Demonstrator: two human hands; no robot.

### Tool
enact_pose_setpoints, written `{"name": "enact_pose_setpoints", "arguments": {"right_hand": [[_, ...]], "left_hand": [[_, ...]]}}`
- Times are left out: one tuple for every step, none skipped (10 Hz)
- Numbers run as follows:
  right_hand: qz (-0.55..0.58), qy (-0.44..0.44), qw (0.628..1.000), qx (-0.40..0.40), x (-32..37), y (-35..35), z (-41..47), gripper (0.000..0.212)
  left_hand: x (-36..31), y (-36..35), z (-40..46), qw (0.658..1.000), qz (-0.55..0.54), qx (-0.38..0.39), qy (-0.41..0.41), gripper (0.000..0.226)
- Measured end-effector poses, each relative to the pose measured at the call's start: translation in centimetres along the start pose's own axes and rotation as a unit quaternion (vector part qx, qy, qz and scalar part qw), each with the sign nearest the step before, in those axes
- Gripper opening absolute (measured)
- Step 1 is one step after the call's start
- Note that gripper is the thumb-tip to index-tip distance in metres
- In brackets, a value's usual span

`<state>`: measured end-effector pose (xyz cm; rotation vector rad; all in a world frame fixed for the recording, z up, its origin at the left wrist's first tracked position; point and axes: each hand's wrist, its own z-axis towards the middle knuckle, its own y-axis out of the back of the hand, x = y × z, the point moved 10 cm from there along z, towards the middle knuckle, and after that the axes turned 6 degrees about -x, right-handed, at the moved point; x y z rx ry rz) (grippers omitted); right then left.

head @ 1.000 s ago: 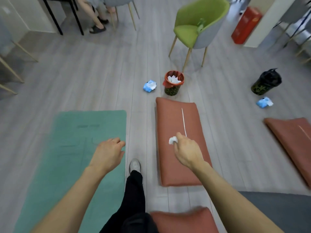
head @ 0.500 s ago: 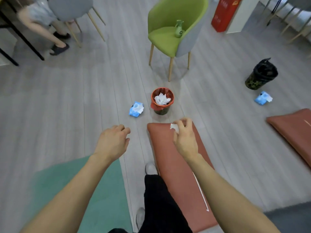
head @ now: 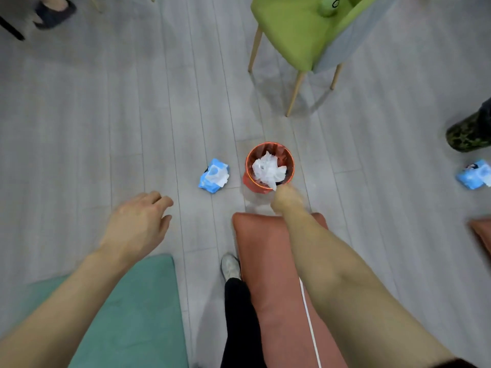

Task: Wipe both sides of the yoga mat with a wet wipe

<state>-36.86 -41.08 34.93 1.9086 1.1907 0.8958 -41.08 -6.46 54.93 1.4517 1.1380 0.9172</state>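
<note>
My right hand (head: 287, 199) is blurred and reaches over the far end of the folded reddish-brown yoga mat (head: 263, 264), its fingers bunched at the near rim of the small red bin (head: 291, 162). A white wet wipe (head: 272, 185) sticks out from its fingertips, touching the pile of used wipes inside the bin. My left hand (head: 138, 224) hovers over the floor with loose fingers and holds nothing. A green yoga mat (head: 143, 314) lies at the lower left under my left forearm.
A blue wet wipe pack (head: 214, 176) lies on the floor left of the bin, and a second pack (head: 474, 174) at the right edge. A green chair (head: 297, 30) stands behind the bin; a dark camouflage bin (head: 470, 131) is at the right. My shoe (head: 230, 266) is between the mats.
I have stepped forward along the reddish-brown mat. My right hand carried the wipe from above the mat's far end to the bin's rim. The left hand moved forward too.
</note>
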Motion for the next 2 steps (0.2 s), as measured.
{"name": "enact_pose_setpoints", "arguments": {"right_hand": [[-0.006, 0.003, 0.997, 0.071, 1.8, -0.7, 1.9, 0.042], [0.024, 0.079, 0.996, 0.045, 5.9, -0.1, -0.2, 0.041]], "left_hand": [[1.6, -1.0, 1.8, 1.000, -0.001, 0.025, 0.010, 0.026], [2.9, -1.4, 2.6, 0.999, -0.008, 0.037, 0.015, 0.025]]}}
